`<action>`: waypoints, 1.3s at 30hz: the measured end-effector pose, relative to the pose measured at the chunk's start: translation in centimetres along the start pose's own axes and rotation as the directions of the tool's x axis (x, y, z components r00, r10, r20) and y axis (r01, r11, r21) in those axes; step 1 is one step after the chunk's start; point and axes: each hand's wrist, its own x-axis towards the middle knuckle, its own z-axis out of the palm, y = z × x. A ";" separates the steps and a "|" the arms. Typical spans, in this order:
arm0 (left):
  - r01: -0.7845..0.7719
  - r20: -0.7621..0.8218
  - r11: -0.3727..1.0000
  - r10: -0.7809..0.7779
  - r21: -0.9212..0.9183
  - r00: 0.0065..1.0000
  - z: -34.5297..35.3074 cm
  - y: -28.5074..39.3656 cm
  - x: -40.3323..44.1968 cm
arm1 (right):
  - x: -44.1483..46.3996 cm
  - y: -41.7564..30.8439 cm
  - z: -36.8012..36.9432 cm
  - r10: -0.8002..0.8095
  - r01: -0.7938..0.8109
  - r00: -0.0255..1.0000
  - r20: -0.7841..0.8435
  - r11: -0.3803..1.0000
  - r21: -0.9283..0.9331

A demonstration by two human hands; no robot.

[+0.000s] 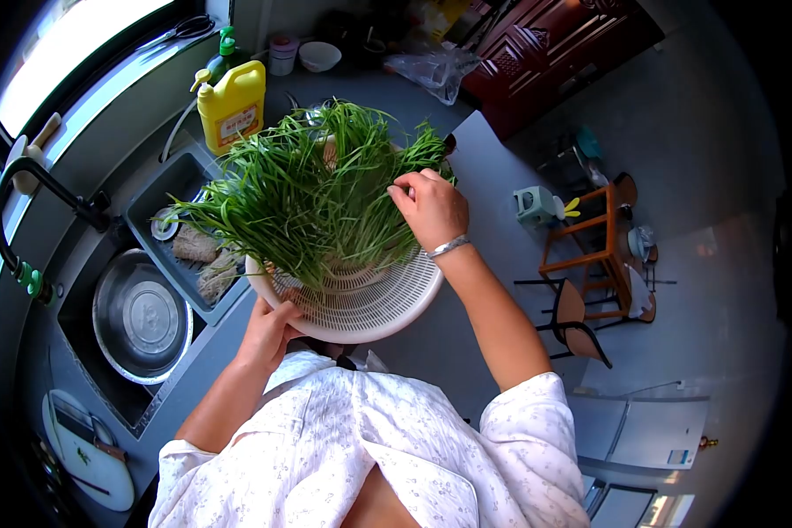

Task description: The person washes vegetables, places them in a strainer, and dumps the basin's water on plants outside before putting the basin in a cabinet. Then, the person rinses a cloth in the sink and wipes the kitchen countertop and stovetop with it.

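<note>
A white plastic colander (361, 315) is held in front of my body, tilted and heaped with long, thin green leaves (317, 194) that look like Chinese chives. Its near left rim is gripped by my left hand (273, 330), thumb on the inner side and the other fingers mostly hidden underneath. At the right edge of the heap, my right hand (433, 209) is closed, with thumb and fingertips pinched together just over the leaves. What lies in that pinch, if anything, is too small to make out. A bracelet circles the right wrist.
To the left, a metal basin (142, 315) sits in the sink below a black faucet (44, 180). A grey tray (204, 308) holds cloths, with a yellow jug (233, 106) behind it. A white cutting board (88, 453) lies lower left; wooden chairs (580, 308) stand right.
</note>
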 end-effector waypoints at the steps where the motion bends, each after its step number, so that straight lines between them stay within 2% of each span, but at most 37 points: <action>1: 0.000 0.001 1.000 0.000 0.000 1.000 0.0 0.0 0.0 | 0.1 0.1 0.3 0.021 -0.020 0.999 0.027 0.999 -0.036; 5: -0.015 -0.009 1.000 0.014 -0.015 1.000 0.1 0.2 0.0 | 0.2 0.6 0.3 0.068 -0.070 0.997 0.034 0.995 0.067; 7: -0.007 -0.017 1.000 0.007 -0.009 1.000 0.1 0.3 -0.2 | -0.1 1.6 0.7 0.113 -0.085 0.993 -0.032 0.878 0.470; 8: -0.002 -0.023 1.000 0.002 -0.003 1.000 0.2 0.4 -0.3 | -0.2 1.9 0.3 0.114 -0.085 0.993 -0.033 0.879 0.470; 10: 0.002 -0.026 1.000 -0.002 0.005 1.000 0.4 0.5 -0.3 | -0.1 2.2 -0.6 0.372 -0.443 0.889 0.267 0.549 0.708; 11: 0.001 -0.017 1.000 -0.001 -0.001 1.000 0.4 0.5 -0.3 | -0.3 2.5 -0.7 0.382 -0.453 0.877 0.291 0.456 0.766; 12: 0.001 -0.007 1.000 -0.001 -0.005 1.000 0.3 0.5 -0.3 | -0.4 2.5 -1.1 0.385 -0.452 0.877 0.288 0.456 0.766; 15: -0.011 -0.017 1.000 0.011 -0.004 1.000 0.4 0.7 -0.5 | -1.2 2.5 -2.6 0.368 -0.504 0.846 0.386 0.314 0.805; 16: -0.009 -0.013 1.000 0.009 -0.003 1.000 0.4 0.6 -0.4 | -1.3 2.6 -2.8 0.371 -0.503 0.846 0.383 0.316 0.805; 18: -0.009 -0.027 1.000 0.010 0.015 1.000 0.1 0.5 -0.3 | -1.5 2.7 -3.0 0.358 -0.401 0.904 0.235 0.517 0.756; 19: -0.006 -0.022 1.000 0.006 0.018 1.000 0.0 0.4 -0.2 | -1.5 2.6 -3.0 0.363 -0.403 0.902 0.232 0.517 0.755; 21: -0.002 -0.024 1.000 0.003 0.014 1.000 -0.1 0.2 -0.1 | -1.1 1.9 -2.5 0.258 -0.221 0.966 0.008 0.810 0.543; 22: 0.000 -0.020 1.000 0.000 0.016 1.000 -0.1 0.1 -0.1 | -0.8 1.4 -2.2 0.173 -0.127 0.981 -0.085 0.911 0.393; 23: -0.010 -0.016 1.000 0.011 0.007 1.000 0.0 0.0 -0.2 | -0.5 0.8 -2.2 0.179 -0.151 0.981 -0.067 0.940 0.305; 24: -0.021 -0.013 1.000 0.021 -0.003 1.000 0.0 0.0 -0.2 | -0.2 0.4 -1.8 0.182 -0.153 0.981 -0.069 0.941 0.303; 26: -0.020 0.003 1.000 0.020 -0.009 1.000 0.4 0.3 -0.6 | 0.2 0.0 -0.9 0.135 -0.145 0.985 -0.107 0.985 -0.089; 27: -0.021 0.016 1.000 0.021 -0.016 1.000 0.4 0.4 -0.7 | 0.3 0.4 -0.4 0.131 -0.145 0.986 -0.099 0.978 -0.149; 31: -0.031 0.004 0.999 0.031 -0.028 1.000 0.2 0.2 -0.8 | 0.3 1.1 0.1 0.122 -0.142 0.986 -0.112 0.970 -0.196; 33: -0.025 -0.001 0.999 0.025 -0.032 1.000 0.0 0.1 -0.7 | 0.0 0.9 -0.7 0.223 -0.222 0.971 -0.087 0.975 0.020; 34: -0.026 -0.003 0.999 0.026 -0.035 1.000 0.0 0.1 -0.7 | 0.0 1.0 -1.1 0.220 -0.219 0.972 -0.086 0.976 0.020; 35: -0.024 0.000 0.999 0.024 -0.031 1.000 -0.1 0.1 -0.8 | -0.1 1.1 -1.6 0.258 -0.249 0.965 -0.051 0.959 0.131; 37: -0.023 0.004 0.999 0.023 -0.025 1.000 -0.2 0.1 -0.8 | -0.2 1.3 -2.2 0.333 -0.319 0.943 0.003 0.900 0.297; 38: -0.028 0.000 0.999 0.028 -0.023 1.000 -0.4 0.0 -0.7 | -0.2 1.8 -2.0 0.333 -0.318 0.943 0.002 0.900 0.298; 39: -0.032 -0.004 0.999 0.032 -0.021 0.999 -0.4 -0.1 -0.6 | -0.1 2.8 -1.6 0.378 -0.364 0.924 0.053 0.830 0.424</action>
